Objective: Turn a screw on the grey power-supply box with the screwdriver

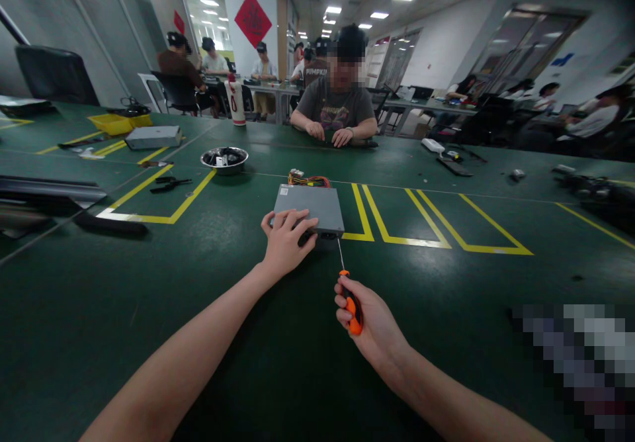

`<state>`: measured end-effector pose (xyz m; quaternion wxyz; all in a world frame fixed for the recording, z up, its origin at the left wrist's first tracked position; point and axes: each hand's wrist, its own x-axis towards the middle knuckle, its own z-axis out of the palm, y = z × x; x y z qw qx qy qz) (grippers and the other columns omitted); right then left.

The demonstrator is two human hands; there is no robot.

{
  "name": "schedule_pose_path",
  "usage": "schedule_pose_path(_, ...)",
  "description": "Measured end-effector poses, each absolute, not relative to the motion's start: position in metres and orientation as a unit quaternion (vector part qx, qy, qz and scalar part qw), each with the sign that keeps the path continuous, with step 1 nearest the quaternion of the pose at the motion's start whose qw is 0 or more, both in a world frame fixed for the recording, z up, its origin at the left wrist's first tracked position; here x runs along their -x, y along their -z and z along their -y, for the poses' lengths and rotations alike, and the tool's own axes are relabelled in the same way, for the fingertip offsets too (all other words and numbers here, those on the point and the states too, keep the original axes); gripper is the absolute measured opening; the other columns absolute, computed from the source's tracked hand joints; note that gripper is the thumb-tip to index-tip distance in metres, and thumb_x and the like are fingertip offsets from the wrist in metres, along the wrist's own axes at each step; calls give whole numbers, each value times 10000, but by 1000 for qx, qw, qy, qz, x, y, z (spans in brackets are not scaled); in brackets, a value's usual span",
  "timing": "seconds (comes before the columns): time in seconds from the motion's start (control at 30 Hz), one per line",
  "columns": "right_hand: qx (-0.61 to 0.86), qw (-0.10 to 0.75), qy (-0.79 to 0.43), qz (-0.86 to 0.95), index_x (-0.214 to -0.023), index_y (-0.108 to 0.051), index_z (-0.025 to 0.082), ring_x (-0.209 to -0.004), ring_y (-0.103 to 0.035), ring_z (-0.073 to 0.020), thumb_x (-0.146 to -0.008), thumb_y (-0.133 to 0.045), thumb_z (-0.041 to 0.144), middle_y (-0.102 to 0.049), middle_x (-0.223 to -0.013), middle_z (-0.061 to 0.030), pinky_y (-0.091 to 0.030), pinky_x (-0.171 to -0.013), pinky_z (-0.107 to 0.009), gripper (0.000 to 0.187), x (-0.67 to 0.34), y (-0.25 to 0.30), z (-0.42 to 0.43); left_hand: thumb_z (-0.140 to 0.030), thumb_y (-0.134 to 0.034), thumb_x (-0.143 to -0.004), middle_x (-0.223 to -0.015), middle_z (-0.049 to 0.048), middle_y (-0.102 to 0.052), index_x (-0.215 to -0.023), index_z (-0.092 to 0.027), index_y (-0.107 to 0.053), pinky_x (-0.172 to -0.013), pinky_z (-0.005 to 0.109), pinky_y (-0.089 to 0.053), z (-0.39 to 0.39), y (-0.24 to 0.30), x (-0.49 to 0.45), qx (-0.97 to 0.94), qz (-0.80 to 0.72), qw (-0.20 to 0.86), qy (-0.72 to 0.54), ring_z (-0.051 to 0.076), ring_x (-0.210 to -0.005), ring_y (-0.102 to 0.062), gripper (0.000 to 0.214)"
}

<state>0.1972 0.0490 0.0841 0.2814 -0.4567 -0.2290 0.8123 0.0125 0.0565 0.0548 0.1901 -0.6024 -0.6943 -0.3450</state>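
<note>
A grey metal power supply box (315, 205) lies on the green table (248, 309) with a bundle of coloured wires (308, 179) at its far end. My left hand (286, 238) rests on the box's near left corner, fingers curled over the edge. My right hand (370, 319) is closed round the orange and black handle of a screwdriver (348, 293). Its thin shaft points at the near face of the box, with the tip at or very close to it.
A steel bowl of small parts (224, 159) and black pliers (170, 183) lie at the left inside yellow floor-tape lines (149, 218). A grey box (153, 137) and a yellow tray (119, 122) sit further left. A person (335, 108) sits across the table; others work behind.
</note>
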Motion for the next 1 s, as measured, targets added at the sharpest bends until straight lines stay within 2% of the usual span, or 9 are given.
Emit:
schedule_pose_path(0.13,450,272,-827,202,-839,-608,133,-512,-457,-49,-847,-494,279,-518,-664,1,-376,-431,-150,185,-198,-87,-47,-307,-569,-782,-1161,6,-579,-1004,-320,-592,-970,488,-184,-57,-55,-13,600,695,188,350,248,-1116,-443,224)
schedule_pose_path(0.27,446,262,-832,198,-889,-610,137,-476,-436,-54,-870,-436,295,-497,-624,6,-366,-417,-163,236,-197,-87,-48,-305,-573,-778,-1158,7,-579,-1007,-322,-594,-969,493,-183,-57,-55,-13,600,693,186,352,251,-1114,-444,231)
schedule_pose_path(0.5,455,282,-817,213,-780,-574,148,-515,-457,-46,-783,-581,255,-534,-702,0,-342,-400,-142,107,-198,-78,-50,-314,-557,-789,-1160,6,-579,-1005,-319,-590,-968,488,-182,-57,-55,-13,603,692,190,350,246,-1112,-446,219)
schedule_pose_path(0.83,439,263,-832,213,-876,-599,146,-505,-443,-53,-835,-499,294,-508,-672,5,-362,-409,-155,184,-197,-76,-51,-303,-573,-779,-1156,10,-585,-1008,-324,-593,-963,488,-185,-58,-54,-13,598,694,188,355,250,-1111,-442,230)
schedule_pose_path(1.0,436,280,-828,214,-792,-580,148,-523,-451,-47,-786,-574,250,-521,-707,1,-326,-391,-138,102,-197,-77,-51,-317,-562,-788,-1161,8,-581,-1007,-322,-590,-964,488,-183,-57,-55,-13,603,693,186,350,248,-1111,-445,222)
